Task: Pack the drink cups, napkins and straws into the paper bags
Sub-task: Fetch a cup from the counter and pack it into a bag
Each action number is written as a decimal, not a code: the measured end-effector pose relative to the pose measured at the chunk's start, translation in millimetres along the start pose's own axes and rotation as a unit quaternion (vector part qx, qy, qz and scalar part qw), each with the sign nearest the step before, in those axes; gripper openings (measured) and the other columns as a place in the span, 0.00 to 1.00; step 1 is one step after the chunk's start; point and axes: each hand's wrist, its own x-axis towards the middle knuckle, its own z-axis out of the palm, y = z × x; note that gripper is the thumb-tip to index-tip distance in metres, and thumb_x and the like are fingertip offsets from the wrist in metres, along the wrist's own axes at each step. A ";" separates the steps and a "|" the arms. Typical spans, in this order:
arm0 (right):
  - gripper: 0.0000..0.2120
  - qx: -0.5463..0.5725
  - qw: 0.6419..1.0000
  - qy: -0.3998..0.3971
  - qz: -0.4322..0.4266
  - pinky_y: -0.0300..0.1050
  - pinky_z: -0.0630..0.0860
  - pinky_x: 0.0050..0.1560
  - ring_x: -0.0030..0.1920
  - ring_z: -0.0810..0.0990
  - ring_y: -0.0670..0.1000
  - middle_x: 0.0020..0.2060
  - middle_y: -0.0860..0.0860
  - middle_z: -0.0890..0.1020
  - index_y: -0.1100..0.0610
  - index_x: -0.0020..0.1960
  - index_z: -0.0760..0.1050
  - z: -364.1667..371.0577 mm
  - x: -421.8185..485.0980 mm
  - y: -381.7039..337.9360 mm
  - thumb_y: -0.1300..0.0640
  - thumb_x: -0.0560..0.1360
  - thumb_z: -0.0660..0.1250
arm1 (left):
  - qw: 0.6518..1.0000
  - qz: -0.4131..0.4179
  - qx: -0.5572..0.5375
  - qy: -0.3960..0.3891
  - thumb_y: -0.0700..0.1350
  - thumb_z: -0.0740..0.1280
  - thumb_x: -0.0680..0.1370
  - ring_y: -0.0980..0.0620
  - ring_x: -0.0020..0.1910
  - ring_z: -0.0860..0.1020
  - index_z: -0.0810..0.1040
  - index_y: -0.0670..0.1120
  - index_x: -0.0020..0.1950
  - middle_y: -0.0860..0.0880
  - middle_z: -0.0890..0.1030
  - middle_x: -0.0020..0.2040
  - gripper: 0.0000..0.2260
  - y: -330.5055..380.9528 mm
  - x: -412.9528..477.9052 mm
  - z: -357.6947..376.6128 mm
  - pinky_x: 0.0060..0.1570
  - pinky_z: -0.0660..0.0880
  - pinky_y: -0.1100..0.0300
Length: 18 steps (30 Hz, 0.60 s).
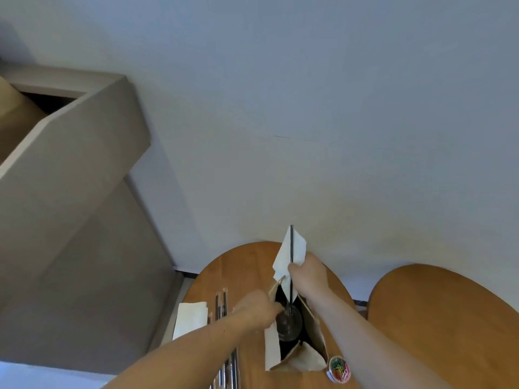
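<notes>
An open brown paper bag (314,327) stands on the round wooden table (247,273). Inside it sits a clear lidded drink cup (289,322). My right hand (309,273) grips a white napkin (292,251) together with a dark straw (291,242), holding them upright over the bag's mouth, the straw's lower end reaching down to the cup. My left hand (257,308) pinches the bag's left rim by its handle (276,284).
A stack of white napkins (191,318) and several dark straws (220,304) lie left of the bag. A small clear tub of coloured paper clips (339,369) stands at the bag's right. A second wooden table (438,318) is on the right, stairs on the left.
</notes>
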 end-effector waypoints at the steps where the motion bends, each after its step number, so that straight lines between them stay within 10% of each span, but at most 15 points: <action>1: 0.06 -0.028 1.000 -0.009 0.002 0.39 0.66 0.31 0.39 0.76 0.48 0.42 0.50 0.78 0.55 0.49 0.73 -2.9 -1.0 4.3 0.63 0.75 0.61 | 1.000 -0.002 -0.001 0.006 0.54 0.63 0.78 0.49 0.39 0.84 0.81 0.44 0.48 0.48 0.82 0.39 0.14 -0.5 0.2 -0.5 0.49 0.82 0.55; 18: 0.06 -0.277 0.942 -0.176 0.070 0.45 0.76 0.38 0.38 0.78 0.50 0.39 0.50 0.80 0.54 0.44 0.76 42.8 4.9 76.9 0.61 0.77 0.62 | 0.997 -0.030 -0.038 0.053 0.51 0.60 0.80 0.51 0.41 0.84 0.81 0.47 0.39 0.49 0.85 0.39 0.15 -22.5 -8.1 -14.4 0.51 0.81 0.56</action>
